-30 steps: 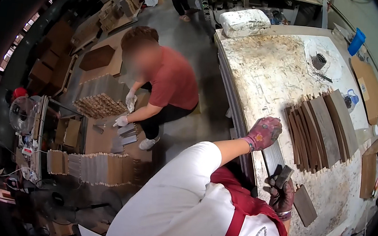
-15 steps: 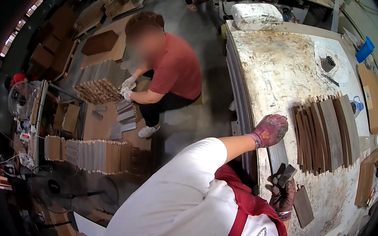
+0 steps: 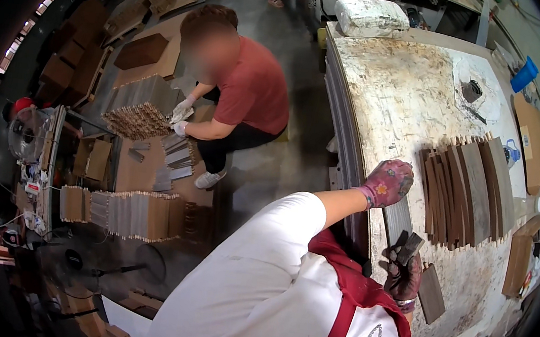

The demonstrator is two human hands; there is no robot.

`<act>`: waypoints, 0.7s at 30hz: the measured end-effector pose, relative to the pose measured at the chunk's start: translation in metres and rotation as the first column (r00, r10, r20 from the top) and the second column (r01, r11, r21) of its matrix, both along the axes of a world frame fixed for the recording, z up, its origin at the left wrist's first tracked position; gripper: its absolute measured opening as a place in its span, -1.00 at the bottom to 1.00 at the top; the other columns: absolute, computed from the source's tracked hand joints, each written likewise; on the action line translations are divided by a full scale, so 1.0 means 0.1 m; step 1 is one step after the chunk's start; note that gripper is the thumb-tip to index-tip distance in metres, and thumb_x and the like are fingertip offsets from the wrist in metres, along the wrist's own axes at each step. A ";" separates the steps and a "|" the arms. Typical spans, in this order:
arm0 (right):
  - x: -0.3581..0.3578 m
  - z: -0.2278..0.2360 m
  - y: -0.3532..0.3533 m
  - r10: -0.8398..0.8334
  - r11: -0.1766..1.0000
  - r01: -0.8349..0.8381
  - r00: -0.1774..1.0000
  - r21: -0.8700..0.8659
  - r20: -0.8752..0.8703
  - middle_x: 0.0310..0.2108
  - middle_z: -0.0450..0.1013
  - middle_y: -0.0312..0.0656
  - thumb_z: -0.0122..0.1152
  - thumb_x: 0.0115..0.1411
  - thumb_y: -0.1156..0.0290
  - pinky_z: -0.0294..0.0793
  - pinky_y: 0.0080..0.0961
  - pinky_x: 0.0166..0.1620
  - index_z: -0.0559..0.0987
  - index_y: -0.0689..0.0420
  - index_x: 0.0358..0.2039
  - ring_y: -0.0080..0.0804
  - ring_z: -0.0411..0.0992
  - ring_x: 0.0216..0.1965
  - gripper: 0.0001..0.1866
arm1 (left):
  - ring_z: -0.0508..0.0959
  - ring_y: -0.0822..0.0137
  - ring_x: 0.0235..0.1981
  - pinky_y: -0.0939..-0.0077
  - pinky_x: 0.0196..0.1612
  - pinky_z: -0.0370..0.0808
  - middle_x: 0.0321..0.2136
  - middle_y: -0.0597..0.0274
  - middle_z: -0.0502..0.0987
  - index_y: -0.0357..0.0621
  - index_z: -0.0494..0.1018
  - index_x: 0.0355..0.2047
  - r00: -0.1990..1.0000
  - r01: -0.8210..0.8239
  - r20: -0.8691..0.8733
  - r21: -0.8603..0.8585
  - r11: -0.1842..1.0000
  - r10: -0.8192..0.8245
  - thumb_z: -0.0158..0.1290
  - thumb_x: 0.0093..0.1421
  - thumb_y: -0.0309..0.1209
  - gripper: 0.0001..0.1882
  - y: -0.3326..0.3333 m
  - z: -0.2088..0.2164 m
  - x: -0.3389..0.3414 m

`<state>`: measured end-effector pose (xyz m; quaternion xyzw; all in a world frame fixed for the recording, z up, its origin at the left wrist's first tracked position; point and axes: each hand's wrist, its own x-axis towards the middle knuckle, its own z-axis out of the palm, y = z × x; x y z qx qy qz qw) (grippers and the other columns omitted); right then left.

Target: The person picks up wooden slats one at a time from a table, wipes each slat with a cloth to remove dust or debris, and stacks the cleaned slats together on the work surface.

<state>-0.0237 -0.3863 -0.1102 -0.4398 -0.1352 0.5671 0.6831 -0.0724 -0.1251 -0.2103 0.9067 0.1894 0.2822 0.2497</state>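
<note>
A narrow grey wooden board (image 3: 398,222) lies along the near edge of the worktable. My left hand (image 3: 388,184), in a pink flowered glove, is closed over its far end, fingers curled and partly hidden. At the near end, my right hand (image 3: 404,277), dark and stained, grips a small dark block (image 3: 411,248) between thumb and fingers, just above the board. Beside the right wrist lies a short brown wooden piece (image 3: 432,295). To the right of the left hand stands a row of brown and grey wooden slats (image 3: 470,191) with pale ends.
The stained white worktable (image 3: 399,83) carries a wrapped white bundle (image 3: 371,18) and a dark round container (image 3: 471,90). Cardboard (image 3: 529,145) stands along its right side. On the left, a person in a red shirt (image 3: 255,90) crouches beside stacked slats (image 3: 136,116). A fan (image 3: 27,134) stands farther left.
My hands keep nearly the same places on the board and the block. The view shifts slightly, and the crouching person's gloved hands have moved a little.
</note>
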 end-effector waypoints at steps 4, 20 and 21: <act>-0.01 0.00 -0.04 -0.046 0.998 0.049 0.997 -0.036 0.065 -0.17 0.45 -0.03 0.16 0.15 0.09 0.62 -0.21 -0.21 0.30 0.27 0.07 -0.09 0.49 -0.15 -0.38 | 0.39 0.32 -0.25 0.51 -0.15 0.35 -0.41 0.31 0.34 0.02 0.37 -0.40 0.990 -0.118 0.095 0.178 0.977 0.102 -0.08 0.03 -0.32 -0.88 -0.14 0.47 -0.16; -0.03 0.10 0.00 -0.034 0.999 0.035 0.999 -0.036 0.021 -0.33 0.46 -0.13 0.21 0.10 0.04 0.64 -0.34 -0.31 0.33 0.21 0.06 -0.22 0.52 -0.27 -0.36 | 0.41 0.29 -0.13 0.43 -0.08 0.35 -0.28 0.30 0.37 0.00 0.36 -0.35 0.993 -0.039 -0.112 0.061 0.997 0.046 0.00 -0.07 -0.41 -0.79 -0.19 0.72 -0.27; -0.06 0.14 0.02 -0.032 0.999 0.032 0.999 -0.036 0.016 -0.34 0.46 -0.13 0.21 0.11 0.05 0.64 -0.35 -0.31 0.33 0.22 0.05 -0.22 0.52 -0.28 -0.37 | 0.38 0.29 -0.10 0.44 -0.05 0.33 -0.25 0.30 0.35 0.02 0.35 -0.32 0.977 -0.037 -0.210 0.048 0.998 0.047 -0.01 -0.05 -0.38 -0.78 -0.19 0.73 -0.28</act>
